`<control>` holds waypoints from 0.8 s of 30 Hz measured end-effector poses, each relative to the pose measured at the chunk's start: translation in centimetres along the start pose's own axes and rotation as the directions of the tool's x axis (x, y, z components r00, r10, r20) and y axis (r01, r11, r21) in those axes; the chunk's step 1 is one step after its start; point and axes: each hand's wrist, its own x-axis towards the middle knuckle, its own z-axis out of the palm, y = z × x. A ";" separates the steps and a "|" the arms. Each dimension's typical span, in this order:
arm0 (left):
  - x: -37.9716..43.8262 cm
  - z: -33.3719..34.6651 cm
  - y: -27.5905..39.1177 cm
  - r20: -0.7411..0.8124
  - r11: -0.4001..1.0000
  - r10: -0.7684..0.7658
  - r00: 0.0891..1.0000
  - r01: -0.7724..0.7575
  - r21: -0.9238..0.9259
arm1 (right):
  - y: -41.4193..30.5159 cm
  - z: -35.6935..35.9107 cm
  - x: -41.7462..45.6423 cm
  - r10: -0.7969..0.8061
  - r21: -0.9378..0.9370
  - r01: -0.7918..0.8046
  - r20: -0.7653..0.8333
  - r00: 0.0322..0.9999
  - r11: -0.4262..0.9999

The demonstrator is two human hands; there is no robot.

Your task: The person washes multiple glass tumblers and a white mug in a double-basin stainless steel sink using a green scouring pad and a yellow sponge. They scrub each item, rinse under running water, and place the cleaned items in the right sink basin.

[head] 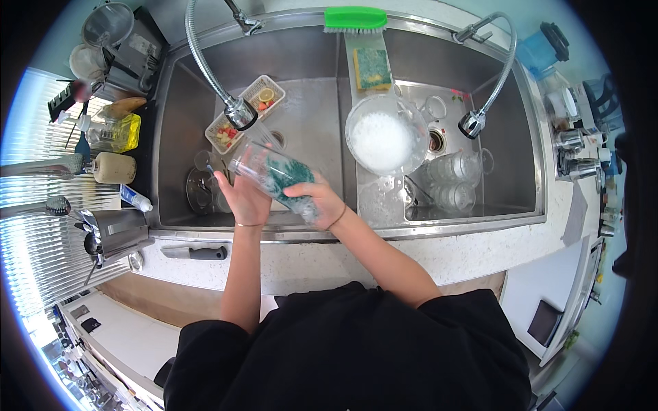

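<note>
My right hand (325,200) grips the base end of a tall clear drinking glass (272,172), which lies tilted over the left sink basin. Green material or print shows on the glass; I cannot tell whether it is inside or outside. Palm up with its fingers spread, my left hand (247,195) is beside and partly behind the glass's far end. Whether it touches the glass is unclear. From the left spray faucet (240,114), water streams down just beyond the glass. Behind it, a white plastic basket (216,134) holds fruit scraps, including a lemon slice.
A bowl of suds (385,134) stands at the divider, below a sponge (372,69) and a green brush (354,19). Several glass mugs (452,174) lie in the right basin. Glassware (199,190) sits at the left basin's wall. A knife (195,253) rests on the front counter.
</note>
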 end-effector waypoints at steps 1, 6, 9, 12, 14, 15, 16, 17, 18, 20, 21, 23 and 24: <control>0.5 -0.6 -0.2 -0.054 0.995 0.039 0.998 -0.034 0.094 | 0.4 0.3 0.1 -0.073 -0.082 0.068 -0.055 0.996 0.994; 3.0 -3.8 -0.3 -0.204 0.999 0.015 0.979 -0.006 0.044 | -0.7 -0.4 -0.3 -0.038 -0.836 0.304 0.323 0.945 0.457; 2.9 -4.1 -1.1 -0.241 1.000 -0.011 0.970 0.007 -0.017 | -1.7 -1.2 1.3 0.069 -0.844 0.498 0.495 0.866 -0.199; 2.4 -3.6 -2.6 -0.220 0.995 -0.098 0.970 0.096 -0.020 | -0.8 -0.1 2.0 0.053 -0.946 0.257 0.252 0.966 -0.197; 2.3 -3.1 -3.2 -0.265 0.994 -0.110 0.958 0.101 -0.048 | 0.9 -0.5 2.6 -0.126 -0.935 0.233 0.274 0.954 -0.267; 2.1 -2.8 -3.4 -0.290 0.993 -0.112 0.950 0.099 -0.060 | 1.2 -0.3 2.8 -0.153 -0.967 0.165 0.196 0.968 -0.196; 1.8 -2.2 -3.2 -0.313 0.991 -0.133 0.940 0.122 -0.052 | 1.5 0.0 3.1 -0.174 -0.988 0.096 0.116 0.978 -0.122; 1.8 -2.6 -3.4 -0.324 0.995 -0.102 0.940 0.103 -0.012 | 1.6 0.1 3.3 -0.190 -0.999 0.026 0.034 0.981 -0.047; 1.8 -3.1 -3.6 -0.334 0.996 -0.071 0.940 0.086 0.030 | 1.6 -0.3 3.5 -0.105 -0.999 0.029 0.031 0.994 -0.025; 1.7 -4.0 -4.0 -0.344 0.999 -0.022 0.939 0.033 0.026 | 1.3 -1.5 3.7 0.066 -0.999 0.028 0.029 0.997 0.019; 1.6 -4.2 -4.2 -0.348 1.000 -0.007 0.937 -0.001 -0.022 | 1.1 -1.5 3.1 0.020 -0.991 0.048 0.051 0.999 0.125; 1.3 -4.3 -3.9 -0.334 0.997 0.025 0.942 -0.046 -0.056 | 0.3 -0.9 1.1 -0.072 -0.941 0.100 0.081 0.994 0.323; 1.1 -4.2 -3.4 -0.311 0.998 0.032 0.950 -0.047 -0.043 | -0.7 -0.7 0.3 0.013 -0.897 0.000 0.007 1.000 0.442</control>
